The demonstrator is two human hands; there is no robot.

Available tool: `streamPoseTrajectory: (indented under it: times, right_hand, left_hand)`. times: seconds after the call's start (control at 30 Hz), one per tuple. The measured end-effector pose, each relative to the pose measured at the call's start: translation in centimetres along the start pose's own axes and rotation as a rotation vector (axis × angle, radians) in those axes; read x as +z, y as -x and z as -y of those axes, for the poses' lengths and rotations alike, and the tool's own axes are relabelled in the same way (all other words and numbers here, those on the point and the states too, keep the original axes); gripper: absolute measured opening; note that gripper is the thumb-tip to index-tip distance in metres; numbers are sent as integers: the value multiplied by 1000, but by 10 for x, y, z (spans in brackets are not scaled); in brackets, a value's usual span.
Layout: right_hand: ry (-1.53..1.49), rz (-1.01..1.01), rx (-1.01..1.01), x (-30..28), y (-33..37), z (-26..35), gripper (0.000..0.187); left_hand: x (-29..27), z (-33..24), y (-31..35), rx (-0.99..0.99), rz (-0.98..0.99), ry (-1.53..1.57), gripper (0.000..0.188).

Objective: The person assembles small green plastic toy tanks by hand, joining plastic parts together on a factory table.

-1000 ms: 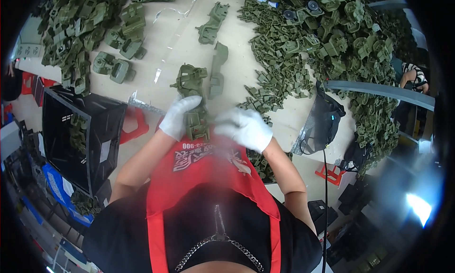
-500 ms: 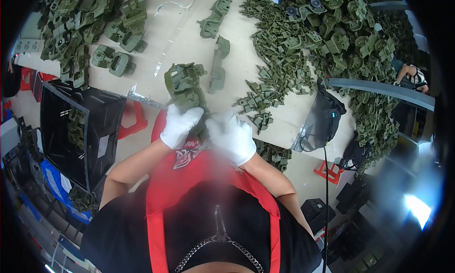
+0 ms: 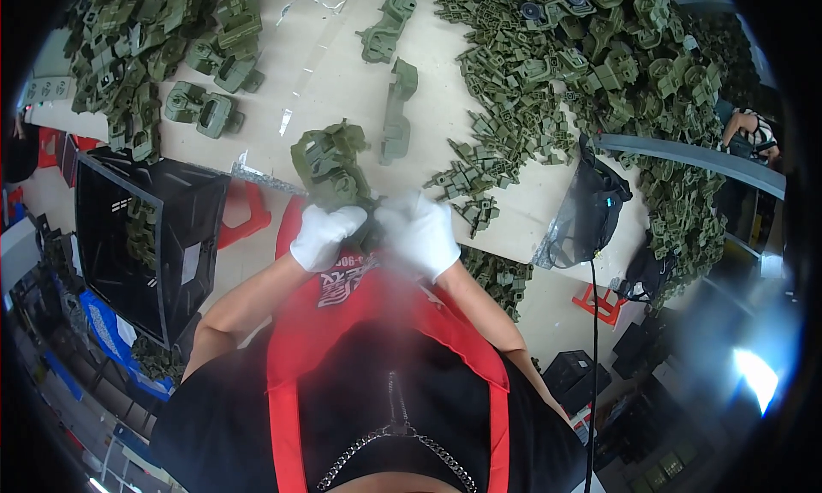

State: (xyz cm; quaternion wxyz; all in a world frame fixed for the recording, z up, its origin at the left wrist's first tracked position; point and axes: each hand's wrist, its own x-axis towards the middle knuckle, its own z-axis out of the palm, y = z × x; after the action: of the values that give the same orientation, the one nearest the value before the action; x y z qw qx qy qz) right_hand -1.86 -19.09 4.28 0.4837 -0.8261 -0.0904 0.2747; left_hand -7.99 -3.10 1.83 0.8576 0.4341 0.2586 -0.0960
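Note:
Both of my hands wear white gloves and work close together at the table's near edge, in front of a red apron. My left hand (image 3: pixel 327 236) is closed around the near end of an olive-green moulded plastic vehicle body (image 3: pixel 332 163), which sticks out beyond the fingers over the table. Beside it, my right hand (image 3: pixel 421 234) has its fingers curled in at the same end of the body. A hazy patch blurs its fingertips, so what they pinch is hidden. Two more green vehicle parts, a long body (image 3: pixel 390 26) and a narrow panel (image 3: pixel 397 112), lie ahead on the table.
A big heap of small green parts (image 3: pixel 514 107) covers the table's right side; another pile (image 3: pixel 128 47) stands at left, near two loose green shells (image 3: pixel 205 109). A black crate (image 3: pixel 145 236) sits left of the table. A black bag (image 3: pixel 591 206) with a cable hangs over the right edge.
The green vehicle body has tilted slightly in my hands and shifted a little to the left. Both hands stay close together at its near end.

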Motion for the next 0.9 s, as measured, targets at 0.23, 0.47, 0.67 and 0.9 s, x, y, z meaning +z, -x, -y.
streamPoseTrajectory:
  times: [0.23, 0.47, 0.67, 0.9]
  right_hand:
    - [411, -28, -199, 13, 7, 3, 13]
    - [-97, 37, 50, -2, -6, 20, 20]
    - [-534, 383, 264, -46, -18, 5, 38]
    - [20, 46, 26, -4, -3, 24, 28]
  left_hand:
    - [3, -5, -7, 16, -74, -10, 28]
    - [10, -18, -11, -16, -60, 19, 46]
    - [9, -23, -14, -43, 25, 236, 44]
    - [13, -14, -16, 77, -53, 209, 42]
